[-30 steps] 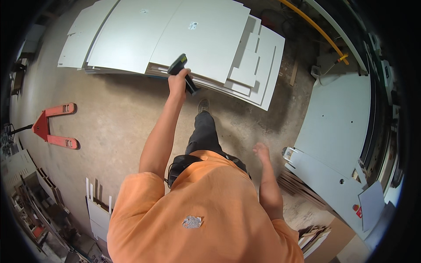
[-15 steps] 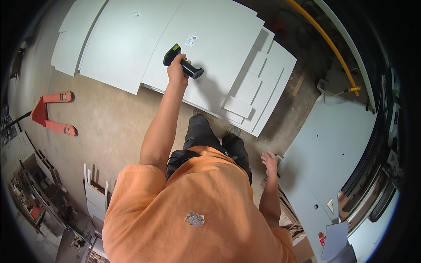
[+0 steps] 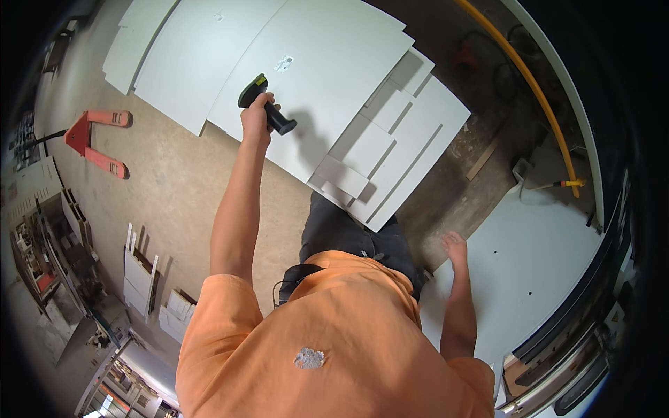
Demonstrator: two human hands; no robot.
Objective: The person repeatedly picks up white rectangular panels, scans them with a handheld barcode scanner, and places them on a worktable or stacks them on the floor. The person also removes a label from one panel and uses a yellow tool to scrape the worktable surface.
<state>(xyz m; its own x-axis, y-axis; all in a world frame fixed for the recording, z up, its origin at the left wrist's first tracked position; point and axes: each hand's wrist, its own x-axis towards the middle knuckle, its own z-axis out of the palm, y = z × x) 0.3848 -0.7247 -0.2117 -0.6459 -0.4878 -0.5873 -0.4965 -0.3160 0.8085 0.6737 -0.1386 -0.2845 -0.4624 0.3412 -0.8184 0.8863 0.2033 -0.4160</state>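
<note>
I can see the left hand (image 3: pixel 256 115) wrapped round a black pistol-shaped handheld scanner (image 3: pixel 251 90) with a yellow-green patch, held over the far stack of flat white panels (image 3: pixel 327 63), near a small white label (image 3: pixel 284 63). The right hand (image 3: pixel 454 249) hangs empty, fingers loosely parted, near the pale flat board (image 3: pixel 512 268) at right

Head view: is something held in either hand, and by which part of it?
The left hand holds a black handheld scanner by the upper part of its handle; the right hand holds nothing visible.
</note>
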